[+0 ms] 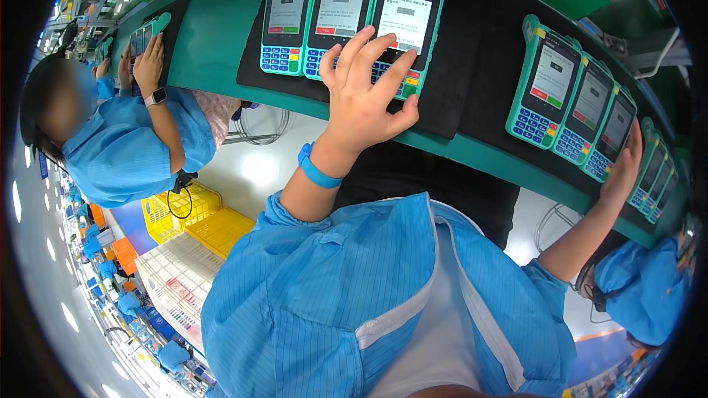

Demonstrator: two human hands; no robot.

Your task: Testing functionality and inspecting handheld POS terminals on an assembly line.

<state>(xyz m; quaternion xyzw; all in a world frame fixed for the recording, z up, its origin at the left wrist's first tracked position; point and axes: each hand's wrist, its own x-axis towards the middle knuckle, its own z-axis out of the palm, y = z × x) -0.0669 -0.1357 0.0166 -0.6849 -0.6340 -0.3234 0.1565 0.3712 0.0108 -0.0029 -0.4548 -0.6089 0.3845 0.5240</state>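
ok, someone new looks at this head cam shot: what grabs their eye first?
Probably the three teal card terminals side by side at top centre, screens lit, with the left hand spread over the rightmost one's lower screen and keypad. Next, a second trio of terminals at the right, with the right hand at its outer edge. Then the bright yellow crates at the left, between the co-worker and the wearer's blue jacket.

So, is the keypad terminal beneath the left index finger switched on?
On: the terminal has a brightly lit screen showing text.
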